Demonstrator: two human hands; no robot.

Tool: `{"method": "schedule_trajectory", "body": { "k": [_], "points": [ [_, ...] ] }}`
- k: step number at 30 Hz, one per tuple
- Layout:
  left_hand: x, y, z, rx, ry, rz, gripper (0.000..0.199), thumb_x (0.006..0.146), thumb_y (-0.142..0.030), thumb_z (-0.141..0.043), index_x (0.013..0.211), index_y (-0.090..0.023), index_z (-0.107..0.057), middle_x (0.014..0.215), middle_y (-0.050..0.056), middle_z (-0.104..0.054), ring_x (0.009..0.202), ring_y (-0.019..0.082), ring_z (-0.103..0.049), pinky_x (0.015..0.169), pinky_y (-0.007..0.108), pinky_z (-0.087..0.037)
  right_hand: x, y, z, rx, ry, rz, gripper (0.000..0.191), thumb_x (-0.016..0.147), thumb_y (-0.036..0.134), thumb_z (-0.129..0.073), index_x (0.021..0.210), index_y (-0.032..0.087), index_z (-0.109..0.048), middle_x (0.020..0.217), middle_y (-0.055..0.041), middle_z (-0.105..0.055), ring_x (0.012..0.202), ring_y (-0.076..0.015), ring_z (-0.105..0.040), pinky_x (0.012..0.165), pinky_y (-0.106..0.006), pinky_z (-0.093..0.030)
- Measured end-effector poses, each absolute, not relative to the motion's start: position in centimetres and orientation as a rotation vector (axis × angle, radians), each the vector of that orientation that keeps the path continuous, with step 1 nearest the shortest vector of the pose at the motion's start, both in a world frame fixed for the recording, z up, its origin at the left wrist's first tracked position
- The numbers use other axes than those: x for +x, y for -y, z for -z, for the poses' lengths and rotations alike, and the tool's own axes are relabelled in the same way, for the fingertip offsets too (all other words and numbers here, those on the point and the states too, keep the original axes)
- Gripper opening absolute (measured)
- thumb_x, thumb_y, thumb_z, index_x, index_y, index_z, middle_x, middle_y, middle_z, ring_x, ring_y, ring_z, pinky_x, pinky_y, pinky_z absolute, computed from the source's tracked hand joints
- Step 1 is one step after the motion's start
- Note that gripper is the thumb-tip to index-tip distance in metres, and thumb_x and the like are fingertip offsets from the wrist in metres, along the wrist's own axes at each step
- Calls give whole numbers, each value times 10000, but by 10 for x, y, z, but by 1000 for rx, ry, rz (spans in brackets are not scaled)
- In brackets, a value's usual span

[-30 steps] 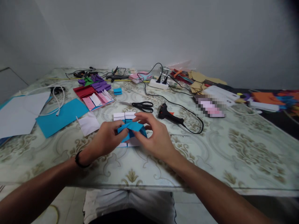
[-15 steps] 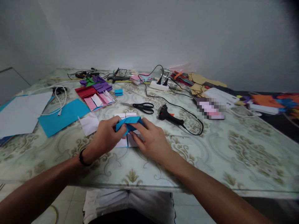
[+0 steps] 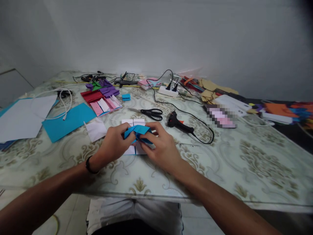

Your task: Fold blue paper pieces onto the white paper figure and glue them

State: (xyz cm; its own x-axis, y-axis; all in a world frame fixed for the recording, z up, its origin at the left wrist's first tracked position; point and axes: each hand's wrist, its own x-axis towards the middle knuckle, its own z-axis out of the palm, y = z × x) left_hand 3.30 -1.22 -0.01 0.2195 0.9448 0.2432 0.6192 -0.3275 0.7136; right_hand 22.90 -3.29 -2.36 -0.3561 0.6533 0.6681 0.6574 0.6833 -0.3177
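Between my hands is a piece of folded blue paper (image 3: 138, 130), raised a little over the table. My left hand (image 3: 115, 141) pinches its left end, while my right hand (image 3: 160, 143) grips its right end with bent fingers. Beneath them lies a folded white paper with blue edges (image 3: 128, 150), partly covered by my hands. Black-handled scissors (image 3: 153, 114) lie just beyond, and a black glue gun (image 3: 179, 123) rests to the right of them. A small white paper (image 3: 96, 130) is beside my left hand.
A blue sheet (image 3: 69, 122) and white sheets (image 3: 24, 117) lie at the left with a white cable (image 3: 70, 104). Folded pink (image 3: 100, 109), red and purple papers sit behind. A white power strip (image 3: 168, 91) stands at the back; its black cords cross the table. A phone (image 3: 221, 117) lies right.
The right end of the blue paper now looks more curled, and my right fingers have shifted on it. The whole view has moved slightly.
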Motion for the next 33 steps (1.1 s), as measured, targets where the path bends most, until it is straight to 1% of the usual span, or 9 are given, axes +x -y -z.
{"method": "schedule_trajectory", "body": {
  "k": [6,11,13,15,18,22,25,30,33],
  "points": [
    [28,4,-1,1932,-1373,-940,171,823,-285,-572,793,-172,-697,671,-28,-645,642,148,-557,594,247,-416,220,38,24,-1025,2169,93,216,989,295,-616,1105,167,-746,1275,-204,-661,1096,-333,-680,796,-477,-646],
    [24,-2,1,1780,-1267,-1002,176,802,-281,-655,921,-178,-735,821,7,-760,736,185,-694,648,255,-523,218,42,14,-1012,2266,84,296,1005,320,-597,1225,148,-695,1360,-248,-633,1186,-389,-658,832,-543,-648],
    [22,-5,3,1654,-1201,-1023,232,808,-300,-686,1005,-181,-717,874,18,-777,740,201,-744,647,270,-574,224,41,-1,-904,2235,-16,373,1007,305,-613,1355,171,-619,1413,-233,-611,1273,-362,-635,959,-542,-618],
    [21,-7,4,1567,-1159,-1054,294,815,-316,-706,1079,-188,-693,897,19,-781,709,206,-766,638,288,-609,231,35,-18,-857,2121,-168,405,1016,288,-602,1413,218,-560,1383,-183,-638,1251,-308,-655,985,-493,-605],
    [20,-8,4,1593,-1140,-1126,279,828,-308,-702,1080,-188,-704,958,31,-783,759,203,-770,702,305,-630,237,20,-34,-945,1913,-479,269,1031,348,-601,1272,232,-627,1208,-116,-712,981,-220,-726,874,-395,-617],
    [20,-6,0,1657,-1166,-1224,184,837,-293,-671,976,-185,-720,891,18,-770,765,186,-726,690,275,-584,229,2,-19,-929,1661,-1080,379,1007,544,-602,1183,213,-657,1070,-81,-712,876,-192,-706,753,-341,-617],
    [19,-4,-3,1695,-1180,-1265,130,824,-272,-675,902,-182,-726,855,22,-762,784,191,-707,704,274,-555,220,0,-1,-875,1456,-1387,408,993,599,-593,1109,219,-685,1065,-73,-705,894,-191,-698,712,-313,-614],
    [18,-1,-4,1810,-1108,-1291,109,874,-235,-674,950,-194,-740,929,45,-773,879,206,-715,789,294,-556,217,7,6,-802,1440,-1468,323,910,496,-762,1093,237,-700,1073,-41,-704,893,-167,-685,745,-296,-606],
    [18,2,-3,1935,-1069,-1331,260,870,-168,-660,1116,-217,-729,1100,67,-776,1021,228,-720,884,324,-566,217,9,4,-765,1476,-1438,341,883,475,-794,1104,238,-687,1086,-39,-701,918,-173,-689,779,-313,-607]
  ]
}}
